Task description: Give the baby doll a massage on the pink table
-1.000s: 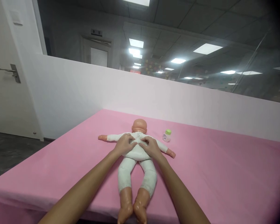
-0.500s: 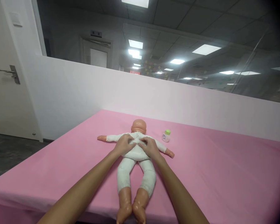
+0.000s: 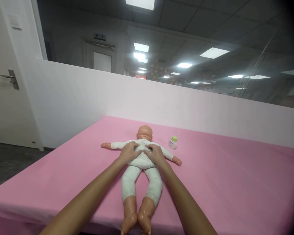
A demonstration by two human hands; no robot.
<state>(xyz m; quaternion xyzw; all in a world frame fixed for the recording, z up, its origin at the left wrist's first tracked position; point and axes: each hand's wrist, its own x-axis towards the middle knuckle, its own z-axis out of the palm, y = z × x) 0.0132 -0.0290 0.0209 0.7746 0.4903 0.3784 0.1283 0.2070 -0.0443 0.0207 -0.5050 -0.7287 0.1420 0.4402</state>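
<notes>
A baby doll [image 3: 141, 161] in a white cloth body lies stretched out on the pink-covered table, apparently face down, its smooth bald head at the far end. Its arms spread to both sides and its bare feet point at me. My left hand [image 3: 129, 152] rests on the left side of the doll's upper back, thumb apart from the fingers. Mirroring it, my right hand [image 3: 155, 154] lies on the right side, thumb and fingers also apart. Both thumbs point inward near the middle of the back. Neither hand lifts the doll.
A small clear bottle with a green cap [image 3: 173, 142] stands beyond the doll's right-side arm. Pink cloth [image 3: 222, 182] covers the table. Behind it runs a low white wall [image 3: 161, 102] with glass above. A door [image 3: 9, 98] is at the left.
The whole view has shifted very slightly. Both hands keep their places on the doll's back, with almost no visible movement.
</notes>
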